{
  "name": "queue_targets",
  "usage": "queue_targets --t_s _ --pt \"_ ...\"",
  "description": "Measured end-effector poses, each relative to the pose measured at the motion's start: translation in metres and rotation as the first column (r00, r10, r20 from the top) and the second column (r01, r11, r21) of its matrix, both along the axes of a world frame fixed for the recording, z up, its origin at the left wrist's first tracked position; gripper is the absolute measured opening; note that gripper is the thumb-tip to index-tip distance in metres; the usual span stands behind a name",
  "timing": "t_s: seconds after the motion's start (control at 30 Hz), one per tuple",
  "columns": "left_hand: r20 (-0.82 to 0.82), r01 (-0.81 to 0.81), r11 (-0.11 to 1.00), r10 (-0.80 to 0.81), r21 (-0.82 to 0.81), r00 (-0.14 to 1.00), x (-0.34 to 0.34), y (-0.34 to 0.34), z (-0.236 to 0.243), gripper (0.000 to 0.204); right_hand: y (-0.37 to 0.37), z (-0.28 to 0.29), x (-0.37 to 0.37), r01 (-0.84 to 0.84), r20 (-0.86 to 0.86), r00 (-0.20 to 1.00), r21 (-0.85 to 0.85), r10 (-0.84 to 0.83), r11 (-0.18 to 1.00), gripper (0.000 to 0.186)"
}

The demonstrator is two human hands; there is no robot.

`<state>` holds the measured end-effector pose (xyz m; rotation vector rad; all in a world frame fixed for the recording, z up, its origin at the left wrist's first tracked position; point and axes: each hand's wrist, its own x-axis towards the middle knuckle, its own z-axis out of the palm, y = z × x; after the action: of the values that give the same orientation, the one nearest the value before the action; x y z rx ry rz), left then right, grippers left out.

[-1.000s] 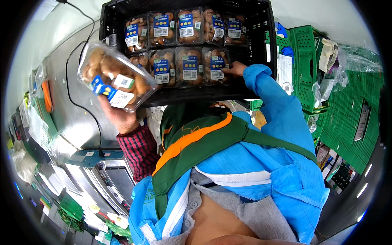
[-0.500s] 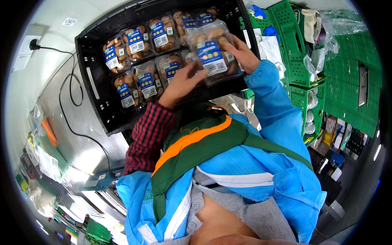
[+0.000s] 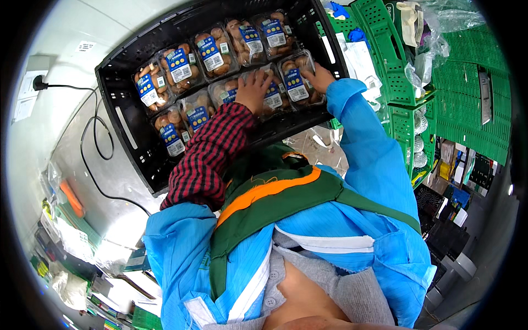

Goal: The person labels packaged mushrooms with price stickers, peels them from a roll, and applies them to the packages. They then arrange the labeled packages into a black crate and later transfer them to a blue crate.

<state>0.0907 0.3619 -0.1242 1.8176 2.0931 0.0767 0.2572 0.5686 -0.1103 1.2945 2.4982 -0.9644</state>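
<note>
A black plastic crate (image 3: 124,119) holds two rows of clear punnets of brown mushrooms with blue-and-white labels. In the near row's right end sits one punnet of mushrooms (image 3: 297,82). My right hand (image 3: 321,78) grips that punnet at its right side, thumb near the top and the other fingers partly hidden. My left hand (image 3: 254,91) lies over neighbouring punnets in the near row, fingers spread on their tops. It partly covers a blue label (image 3: 227,97). The far row, including a punnet (image 3: 210,50) near its middle, is untouched.
The crate rests on a metal worktop (image 3: 124,181). A black cable (image 3: 82,144) runs across it from a wall plug (image 3: 38,83). Green crates (image 3: 379,41) stand stacked at the right, with clear plastic film (image 3: 437,47) beside them.
My right hand has lowered the held punnet into the near row's right end. My left hand has moved from beside it to the tops of neighbouring punnets, its fingers now spread.
</note>
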Motion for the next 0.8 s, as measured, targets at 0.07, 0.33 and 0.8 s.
queue_targets --t_s 0.07,0.33,0.8 --pt "0.045 -0.022 0.999 0.024 -0.034 0.999 -0.001 0.000 0.008 0.097 -0.016 0.011 -0.012 -0.028 0.130 0.992 0.168 0.006 0.985 0.057" --pt "0.063 -0.038 0.999 0.039 -0.014 0.997 0.000 0.002 0.007 0.089 -0.006 -0.030 -0.021 -0.194 0.303 0.948 0.309 0.096 0.931 0.037" --pt "0.171 -0.154 0.969 0.122 0.193 0.978 -0.007 -0.008 -0.006 0.070 -0.021 0.035 -0.102 -0.521 0.420 0.794 0.097 0.440 0.848 0.043"
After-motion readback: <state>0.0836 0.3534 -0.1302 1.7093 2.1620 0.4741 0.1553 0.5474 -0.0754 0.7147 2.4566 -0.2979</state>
